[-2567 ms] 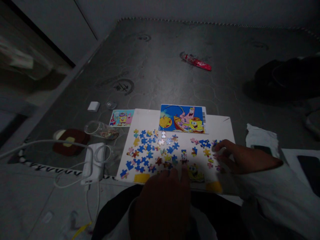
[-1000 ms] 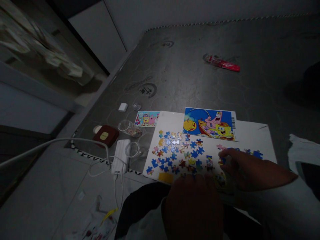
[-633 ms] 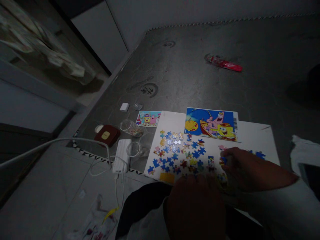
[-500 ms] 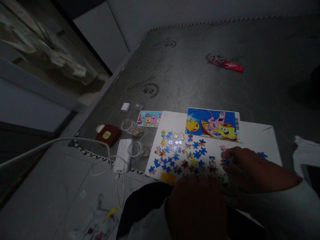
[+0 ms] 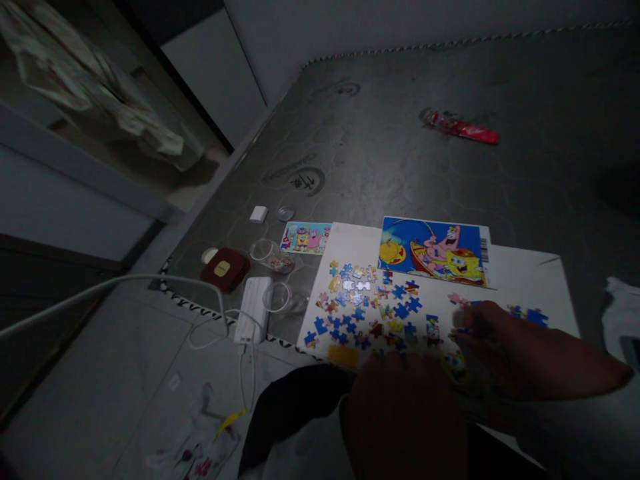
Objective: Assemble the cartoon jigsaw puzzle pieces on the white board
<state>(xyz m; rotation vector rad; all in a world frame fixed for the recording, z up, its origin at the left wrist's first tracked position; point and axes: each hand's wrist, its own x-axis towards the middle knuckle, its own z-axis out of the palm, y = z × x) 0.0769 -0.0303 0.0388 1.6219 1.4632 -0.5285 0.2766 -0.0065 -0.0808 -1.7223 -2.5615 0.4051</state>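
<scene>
My right hand (image 5: 510, 350) is over the right half of a white board (image 5: 530, 267), thumb and fingers pinched on a small blue-and-yellow jigsaw piece (image 5: 461, 329), mostly covered by the fingertips. At the board's near edge lies my left hand (image 5: 407, 407), dark and seen from the back; its fingers are too shadowed to read. Loose jigsaw pieces (image 5: 345, 325) spread over the board's left half, several blue. Blue pieces (image 5: 536, 316) lie beyond my right hand, and a pink piece (image 5: 457, 300) sits just past its fingertips. Behind them rests a cartoon picture card (image 5: 435, 250).
Left of the board are a smaller cartoon card (image 5: 306, 239), a clear tub with bits inside (image 5: 273, 257), a white power bank with cables (image 5: 253, 310) and a brown case (image 5: 226, 269). A red packet (image 5: 475, 132) lies farther back on the grey mat (image 5: 370, 167).
The whole view has shifted slightly, so things appear a little farther right. My right hand keeps its pinch, and more of the blue pieces behind it shows. My left hand stays at the near edge.
</scene>
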